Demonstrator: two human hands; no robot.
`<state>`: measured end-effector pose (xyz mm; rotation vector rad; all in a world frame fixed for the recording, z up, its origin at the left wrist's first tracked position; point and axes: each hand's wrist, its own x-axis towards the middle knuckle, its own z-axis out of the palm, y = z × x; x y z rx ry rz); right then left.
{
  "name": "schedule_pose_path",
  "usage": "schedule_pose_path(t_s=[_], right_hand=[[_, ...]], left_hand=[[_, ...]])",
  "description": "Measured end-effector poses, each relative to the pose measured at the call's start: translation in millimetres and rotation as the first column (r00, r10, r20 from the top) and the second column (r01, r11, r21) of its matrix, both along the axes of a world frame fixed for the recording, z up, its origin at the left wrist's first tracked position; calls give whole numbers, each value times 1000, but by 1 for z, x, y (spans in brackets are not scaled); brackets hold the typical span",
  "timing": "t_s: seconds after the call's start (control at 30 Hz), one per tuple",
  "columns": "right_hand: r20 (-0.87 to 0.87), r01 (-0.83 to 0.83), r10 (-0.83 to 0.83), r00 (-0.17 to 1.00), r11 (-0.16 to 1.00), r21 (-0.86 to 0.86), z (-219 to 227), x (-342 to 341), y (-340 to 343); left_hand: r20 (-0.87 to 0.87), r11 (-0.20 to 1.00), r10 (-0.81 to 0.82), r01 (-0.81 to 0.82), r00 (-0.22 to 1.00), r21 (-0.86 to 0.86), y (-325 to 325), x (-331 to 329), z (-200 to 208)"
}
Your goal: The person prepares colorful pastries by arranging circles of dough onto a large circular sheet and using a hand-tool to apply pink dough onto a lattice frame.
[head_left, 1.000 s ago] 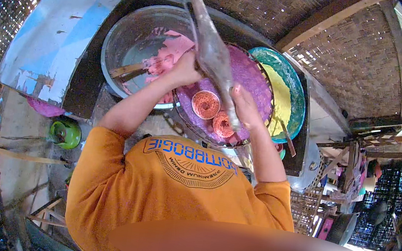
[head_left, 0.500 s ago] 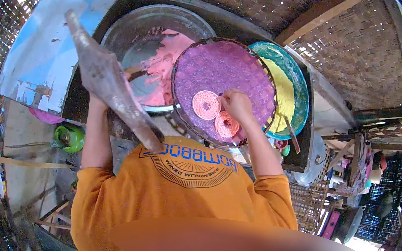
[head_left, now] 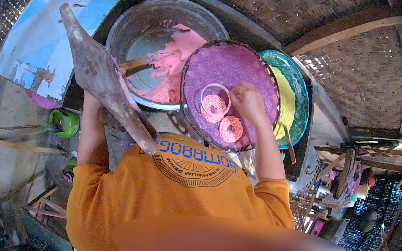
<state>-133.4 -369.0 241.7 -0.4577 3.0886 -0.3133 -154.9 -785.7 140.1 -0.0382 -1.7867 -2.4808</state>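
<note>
My left hand [head_left: 116,69], mostly hidden, grips a long brown cone-shaped piping bag [head_left: 101,75] raised at the left, its narrow end pointing toward my chest. My right hand [head_left: 246,101] rests on a round purple woven tray [head_left: 229,61] and touches a metal ring [head_left: 204,93] set around a pink noodle coil [head_left: 213,108]. A second pink coil [head_left: 231,128] lies just beside it. Behind the bag stands a metal basin [head_left: 123,20] with pink batter [head_left: 174,57] and a wooden spoon [head_left: 135,65].
A teal tray [head_left: 295,74] holding a yellow layer [head_left: 286,106] sits to the right, partly under the purple tray. A green pot [head_left: 63,122] stands on the ground at left, near a blue and white sheet [head_left: 47,31]. Woven bamboo walls [head_left: 349,58] close the back.
The piping bag has swung from over the purple tray to the left side, away from the coils. My right hand stayed on the tray and now touches the ring around one coil.
</note>
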Motion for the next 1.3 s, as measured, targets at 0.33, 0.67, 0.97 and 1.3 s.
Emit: schedule_pose_path(t_s=[0.33, 0.67, 0.97, 1.3], right_hand=[[-78, -11, 11, 997, 1000, -8, -38, -60, -19], [-165, -17, -6, 986, 990, -138, 11, -46, -39], [-599, -371, 148, 787, 889, -269, 138, -16, -129], [-362, -425, 253, 897, 719, -550, 183, 62, -125]], left_hand=[[-241, 557, 95, -252, 966, -791, 11, 3, 44], [-292, 603, 87, -283, 953, -746, 51, 16, 98], [-566, 263, -333, -502, 754, -824, 152, 5, 145], [-692, 363, -533, -607, 487, -707, 111, 37, 191]])
